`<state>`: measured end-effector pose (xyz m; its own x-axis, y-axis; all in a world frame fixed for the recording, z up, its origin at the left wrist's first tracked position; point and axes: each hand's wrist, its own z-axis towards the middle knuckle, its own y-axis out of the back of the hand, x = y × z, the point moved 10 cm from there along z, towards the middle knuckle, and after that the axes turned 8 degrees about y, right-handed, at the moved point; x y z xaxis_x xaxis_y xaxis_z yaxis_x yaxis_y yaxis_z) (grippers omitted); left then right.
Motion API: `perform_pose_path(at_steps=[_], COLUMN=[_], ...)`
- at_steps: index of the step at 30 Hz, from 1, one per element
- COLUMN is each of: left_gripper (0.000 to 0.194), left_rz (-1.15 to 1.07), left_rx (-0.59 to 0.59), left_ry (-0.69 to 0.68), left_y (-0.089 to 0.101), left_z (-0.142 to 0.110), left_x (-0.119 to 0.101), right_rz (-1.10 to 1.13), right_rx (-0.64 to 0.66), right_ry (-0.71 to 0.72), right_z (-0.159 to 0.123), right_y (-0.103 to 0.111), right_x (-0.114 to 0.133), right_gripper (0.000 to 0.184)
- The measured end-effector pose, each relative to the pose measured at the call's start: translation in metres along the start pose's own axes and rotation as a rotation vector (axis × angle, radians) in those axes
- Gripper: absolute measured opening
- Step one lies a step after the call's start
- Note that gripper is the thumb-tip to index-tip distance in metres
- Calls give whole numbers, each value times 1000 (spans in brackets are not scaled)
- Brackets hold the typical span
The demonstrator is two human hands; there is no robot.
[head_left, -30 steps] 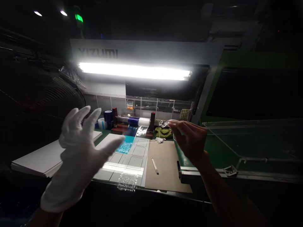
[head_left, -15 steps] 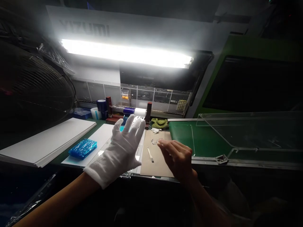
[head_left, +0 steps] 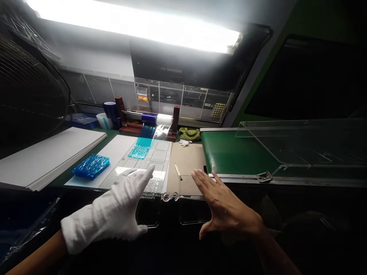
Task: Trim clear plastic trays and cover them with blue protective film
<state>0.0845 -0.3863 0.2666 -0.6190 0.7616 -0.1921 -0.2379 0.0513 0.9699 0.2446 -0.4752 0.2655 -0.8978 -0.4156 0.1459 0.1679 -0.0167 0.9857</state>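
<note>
Under a bright strip light (head_left: pixel 134 23), at a green desk (head_left: pixel 229 152)'s front edge, the white-gloved left hand (head_left: pixel 110 214) and bare right hand (head_left: pixel 226 214), both grips wide and empty, flank clear plastic pieces (head_left: pixel 170 196).

This looks like a factory workstation. A flat tan cardboard mat (head_left: pixel 185 164) lies beside a green rubber conveyor belt (head_left: pixel 235 152), under a long white fluorescent tube (head_left: pixel 134 23), with a clear acrylic guard (head_left: pixel 301 143) alongside.
</note>
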Motion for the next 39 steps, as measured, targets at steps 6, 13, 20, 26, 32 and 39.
perform_pose_path(at_steps=[6, 13, 20, 26, 32, 39], left_gripper=[129, 115, 114, 100, 121, 114], left_rz=[-257, -965, -404, 330, -167, -882], left_rx=[10, -38, 359, 525, 413, 360], left_ry=[71, 108, 73, -120, -17, 21], left_y=[-11, -65, -59, -60, -81, -94], left_z=[-12, -18, 2, 32, 17, -11], left_x=[16, -8, -4, -37, -22, -25], right_rz=[206, 545, 258, -25, 234, 656], right_rx=[-2, 131, 120, 131, 114, 95], right_ry=[-113, -263, -205, 22, -178, -278], right_z=[-1, -10, -13, 18, -16, -51], right_y=[-20, -77, -39, -5, -37, -89], right_x=[-10, -14, -21, 16, -21, -31], right_gripper=[131, 130, 127, 131, 122, 128])
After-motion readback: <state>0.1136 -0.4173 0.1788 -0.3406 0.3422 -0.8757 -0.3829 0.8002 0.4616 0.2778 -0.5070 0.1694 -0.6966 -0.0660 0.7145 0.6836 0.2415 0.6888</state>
